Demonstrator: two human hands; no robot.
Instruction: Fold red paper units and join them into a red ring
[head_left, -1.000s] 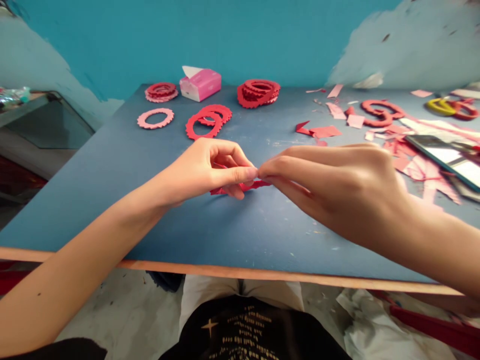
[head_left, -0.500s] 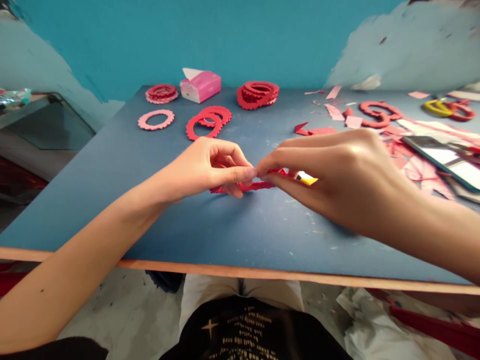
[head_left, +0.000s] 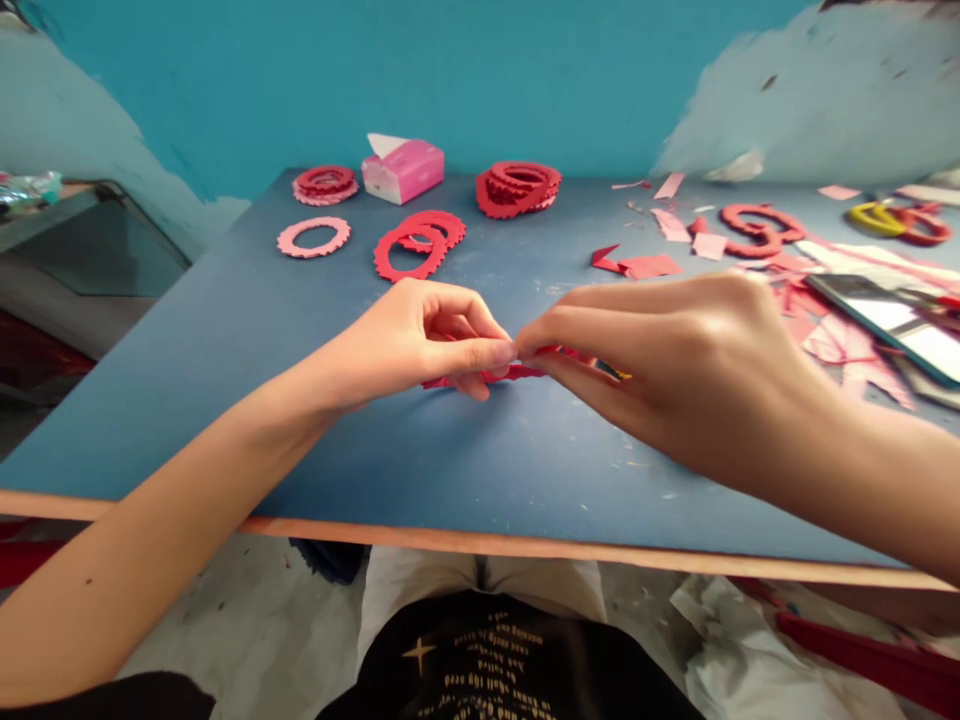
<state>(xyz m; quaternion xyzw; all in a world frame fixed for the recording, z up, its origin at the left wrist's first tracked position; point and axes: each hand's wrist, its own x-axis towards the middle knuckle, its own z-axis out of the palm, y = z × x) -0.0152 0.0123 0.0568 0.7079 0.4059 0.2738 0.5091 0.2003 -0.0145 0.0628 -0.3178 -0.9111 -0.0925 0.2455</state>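
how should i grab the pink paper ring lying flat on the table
Come from above and grip the pink paper ring at its near band, thumb in the centre hole and finger under the scalloped outer edge. It lies flat on the blue table and is thin, so only the band, reached through the hole, offers a hold.

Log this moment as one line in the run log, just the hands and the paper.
left hand: pinches red scalloped paper strip | right hand: pinches same strip | nearby: red paper ring on blue table
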